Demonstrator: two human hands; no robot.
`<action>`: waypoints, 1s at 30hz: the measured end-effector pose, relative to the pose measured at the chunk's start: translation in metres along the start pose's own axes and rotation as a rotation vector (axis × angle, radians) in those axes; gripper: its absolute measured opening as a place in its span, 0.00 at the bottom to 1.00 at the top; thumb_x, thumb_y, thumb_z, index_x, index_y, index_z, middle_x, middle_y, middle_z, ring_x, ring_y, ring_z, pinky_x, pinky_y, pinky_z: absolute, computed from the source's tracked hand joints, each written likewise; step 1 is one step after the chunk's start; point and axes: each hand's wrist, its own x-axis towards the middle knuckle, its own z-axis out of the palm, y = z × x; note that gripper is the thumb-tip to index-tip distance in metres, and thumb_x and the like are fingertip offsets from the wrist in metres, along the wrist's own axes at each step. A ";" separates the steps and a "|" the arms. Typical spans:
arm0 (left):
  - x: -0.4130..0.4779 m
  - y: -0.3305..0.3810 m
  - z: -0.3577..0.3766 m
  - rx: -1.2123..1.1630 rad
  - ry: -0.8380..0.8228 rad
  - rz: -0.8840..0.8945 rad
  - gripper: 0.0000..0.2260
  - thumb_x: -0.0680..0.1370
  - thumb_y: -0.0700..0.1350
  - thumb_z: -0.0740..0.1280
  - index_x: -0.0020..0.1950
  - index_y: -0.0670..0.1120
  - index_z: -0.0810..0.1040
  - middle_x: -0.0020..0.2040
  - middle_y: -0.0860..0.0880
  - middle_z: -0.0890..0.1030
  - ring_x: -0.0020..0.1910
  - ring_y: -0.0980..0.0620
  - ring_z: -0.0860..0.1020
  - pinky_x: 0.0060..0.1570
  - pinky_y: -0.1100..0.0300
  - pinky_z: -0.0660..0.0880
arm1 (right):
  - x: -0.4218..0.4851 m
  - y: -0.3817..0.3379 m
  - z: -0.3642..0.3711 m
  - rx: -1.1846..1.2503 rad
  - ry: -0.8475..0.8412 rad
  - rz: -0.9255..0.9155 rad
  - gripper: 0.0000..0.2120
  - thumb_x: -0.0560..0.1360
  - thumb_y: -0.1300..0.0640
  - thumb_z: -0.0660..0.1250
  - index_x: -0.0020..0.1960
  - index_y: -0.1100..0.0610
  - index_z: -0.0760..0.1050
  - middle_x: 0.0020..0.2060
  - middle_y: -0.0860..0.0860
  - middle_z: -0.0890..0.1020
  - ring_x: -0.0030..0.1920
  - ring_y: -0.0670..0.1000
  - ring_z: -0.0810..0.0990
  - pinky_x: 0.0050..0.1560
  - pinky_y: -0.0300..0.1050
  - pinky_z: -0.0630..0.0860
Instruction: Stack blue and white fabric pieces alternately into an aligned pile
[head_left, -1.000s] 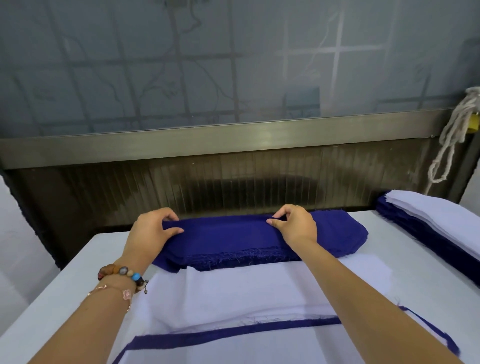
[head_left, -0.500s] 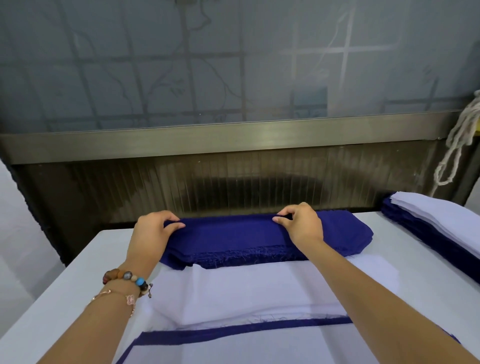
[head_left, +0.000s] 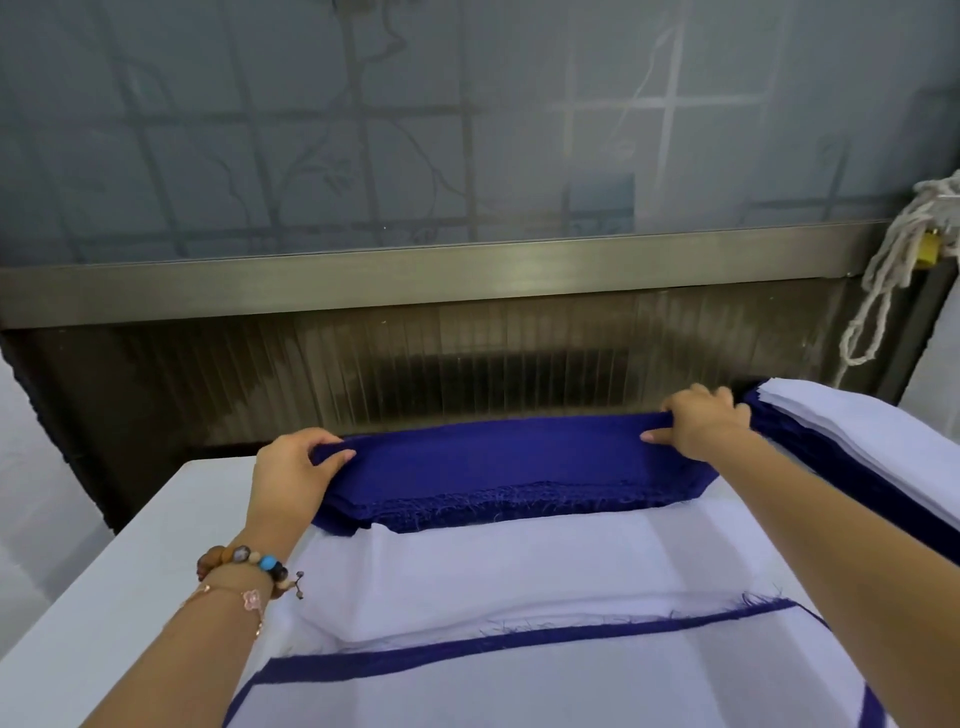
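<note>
Fingers of both hands curled round the top blue piece (head_left: 498, 457): left hand (head_left: 291, 470) pinched its left end, right hand (head_left: 701, 423) its right, atop the blue stack beyond the white fabric (head_left: 519, 566).

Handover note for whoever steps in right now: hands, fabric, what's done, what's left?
Left hand: pinches the left end of the top blue piece.
Right hand: grips its right end.
Blue stack sits at the far edge of the table; the pile lies nearer, white on top, a blue edge showing.
Done: blue and white layers already down.
Left: lay this blue piece on the white, square the edges, then alternate.
</note>
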 end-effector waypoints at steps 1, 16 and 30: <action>-0.001 0.001 0.001 -0.012 0.000 -0.027 0.05 0.74 0.44 0.73 0.48 0.44 0.81 0.42 0.49 0.81 0.43 0.49 0.77 0.44 0.58 0.72 | 0.000 0.006 0.003 0.023 0.032 0.036 0.20 0.74 0.39 0.67 0.57 0.53 0.75 0.62 0.54 0.73 0.66 0.60 0.65 0.64 0.55 0.64; -0.009 0.016 -0.023 -0.443 0.153 -0.263 0.15 0.73 0.43 0.74 0.58 0.39 0.81 0.50 0.42 0.83 0.49 0.43 0.81 0.47 0.46 0.81 | -0.018 0.044 0.019 0.989 0.241 0.124 0.09 0.75 0.57 0.70 0.36 0.57 0.80 0.33 0.54 0.82 0.34 0.53 0.79 0.38 0.46 0.75; -0.075 0.027 -0.075 -0.520 0.089 -0.308 0.07 0.75 0.44 0.71 0.51 0.45 0.79 0.43 0.48 0.82 0.44 0.51 0.80 0.36 0.63 0.76 | -0.097 0.074 0.009 0.927 0.151 0.034 0.11 0.78 0.59 0.67 0.37 0.61 0.79 0.31 0.55 0.80 0.35 0.53 0.76 0.44 0.48 0.73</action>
